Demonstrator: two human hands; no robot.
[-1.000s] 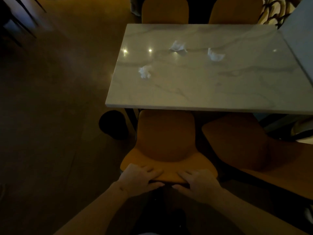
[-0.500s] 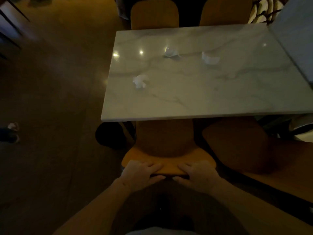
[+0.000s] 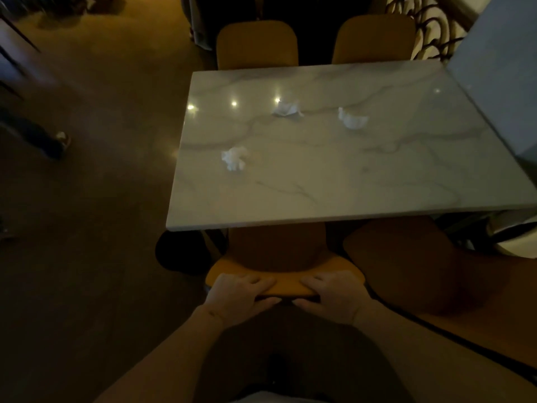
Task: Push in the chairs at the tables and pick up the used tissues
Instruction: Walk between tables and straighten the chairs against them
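Note:
My left hand [image 3: 239, 298] and my right hand [image 3: 334, 298] both grip the top edge of an orange chair's backrest [image 3: 286, 282] at the near side of a marble table [image 3: 334, 181]. Most of the chair's seat is under the tabletop. Three crumpled white tissues lie on the table: one near the left [image 3: 234, 158], one at the middle back [image 3: 286, 108], one to its right [image 3: 352, 119]. A second orange chair [image 3: 406, 263] stands to the right, pulled out from the table.
Two orange chairs [image 3: 257, 45] [image 3: 374, 39] stand at the far side of the table. A grey slab [image 3: 499, 91] overlaps the table's right corner. A person's shoe [image 3: 59, 142] is on the brown floor at the left. A dark round table base [image 3: 174, 251] sits below the left corner.
The chair has slid forward under the table with both hands on its backrest. My view has moved closer to the table.

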